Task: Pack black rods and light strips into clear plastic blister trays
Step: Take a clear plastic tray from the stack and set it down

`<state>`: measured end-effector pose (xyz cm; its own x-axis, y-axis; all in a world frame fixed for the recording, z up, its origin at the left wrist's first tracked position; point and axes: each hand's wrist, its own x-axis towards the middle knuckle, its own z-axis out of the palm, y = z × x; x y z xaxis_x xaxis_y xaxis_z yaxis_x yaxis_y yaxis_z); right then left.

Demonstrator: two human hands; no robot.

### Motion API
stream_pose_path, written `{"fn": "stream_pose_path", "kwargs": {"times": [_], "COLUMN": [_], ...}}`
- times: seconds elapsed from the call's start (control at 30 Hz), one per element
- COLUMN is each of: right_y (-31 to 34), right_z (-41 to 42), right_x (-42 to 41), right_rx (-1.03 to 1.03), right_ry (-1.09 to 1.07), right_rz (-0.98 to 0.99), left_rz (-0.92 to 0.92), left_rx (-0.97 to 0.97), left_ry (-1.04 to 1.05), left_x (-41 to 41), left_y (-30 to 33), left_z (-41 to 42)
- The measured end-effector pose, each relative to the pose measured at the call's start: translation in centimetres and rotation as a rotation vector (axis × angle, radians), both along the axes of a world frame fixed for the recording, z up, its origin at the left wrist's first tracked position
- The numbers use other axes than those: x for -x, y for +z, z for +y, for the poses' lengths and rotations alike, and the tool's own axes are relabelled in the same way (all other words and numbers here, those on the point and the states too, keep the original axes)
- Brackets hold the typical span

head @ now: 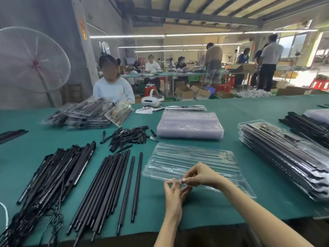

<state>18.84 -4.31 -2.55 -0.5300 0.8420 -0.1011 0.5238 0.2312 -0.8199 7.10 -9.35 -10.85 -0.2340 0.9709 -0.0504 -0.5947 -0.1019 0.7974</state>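
Both the left hand [173, 190] and right hand [199, 174] pinch the near rim of an empty clear plastic blister tray [192, 163], perhaps separating it. Long black rods [114, 184] wait toward the table's left edge; filled trays [284, 157] stack toward its right edge.

One open clear tray [192, 163], two hands, one fan [33, 61], one headset [151, 100]

We see empty clear plastic blister tray [192, 163] flat at centre; long black rods [108, 189] fanned lower centre-left; black light strips with wires [53, 180] heaped lower left.
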Motion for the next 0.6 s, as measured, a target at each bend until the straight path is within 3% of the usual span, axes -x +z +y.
{"fn": "stream_pose_path", "kwargs": {"times": [0.4, 0.6], "right_y": [-0.7, -1.7], "right_z": [1.3, 1.7], "right_x": [0.0, -0.1], "right_rx": [0.159, 0.093], "right_ry": [-0.004, 0.059], "right_rz": [-0.005, 0.078], "left_rz": [-0.019, 0.014], "left_rx": [0.053, 0.042], "left_ry": [-0.038, -0.022], "left_x": [0.2, 0.2], "left_y": [-0.3, -0.4], "left_z": [0.0, 0.1]}}
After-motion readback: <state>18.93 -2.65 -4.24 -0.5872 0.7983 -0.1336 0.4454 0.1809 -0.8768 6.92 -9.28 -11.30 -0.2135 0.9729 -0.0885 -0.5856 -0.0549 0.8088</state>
